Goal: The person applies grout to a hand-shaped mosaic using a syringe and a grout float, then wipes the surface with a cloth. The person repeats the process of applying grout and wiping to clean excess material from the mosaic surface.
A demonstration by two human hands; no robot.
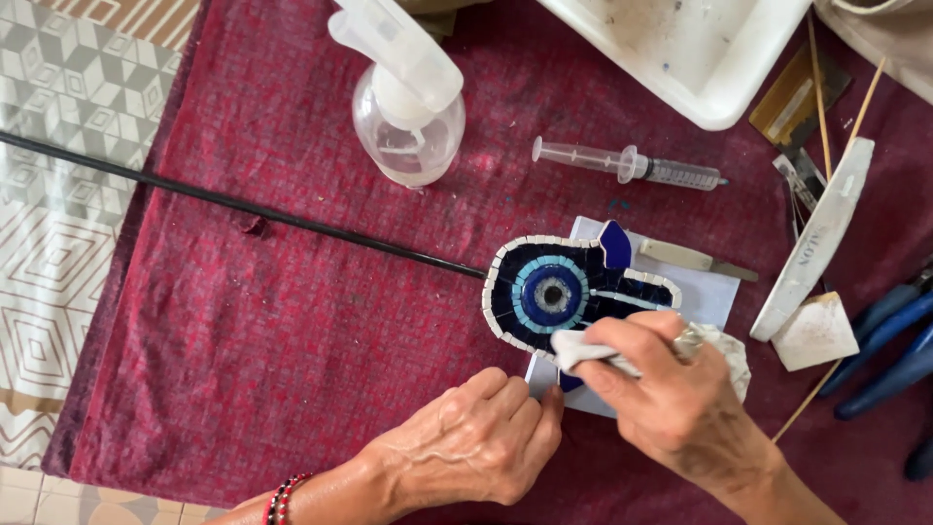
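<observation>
We count one mosaic piece [573,289], dark blue with a white tile border and a round eye of light blue rings, lying on a pale sheet [705,292] near the middle of the bench [243,331]. Our right hand [671,394] is closed around a wad of white cloth [575,348] and presses it onto the lower edge of the mosaic. Our left hand [476,442] is curled, its fingertips resting at the corner of the sheet just below the mosaic; it holds nothing we can make out.

There is one spray bottle [408,97], clear, with a little liquid at the bottom. One syringe [627,163] lies beside it; whether it holds anything we cannot tell. One white tray [695,49] shows only smudges inside. A thin black rod [233,202] crosses the bench to the mosaic. The bench wears a dark red cloth; patterned floor tiles [68,146] show at left.
</observation>
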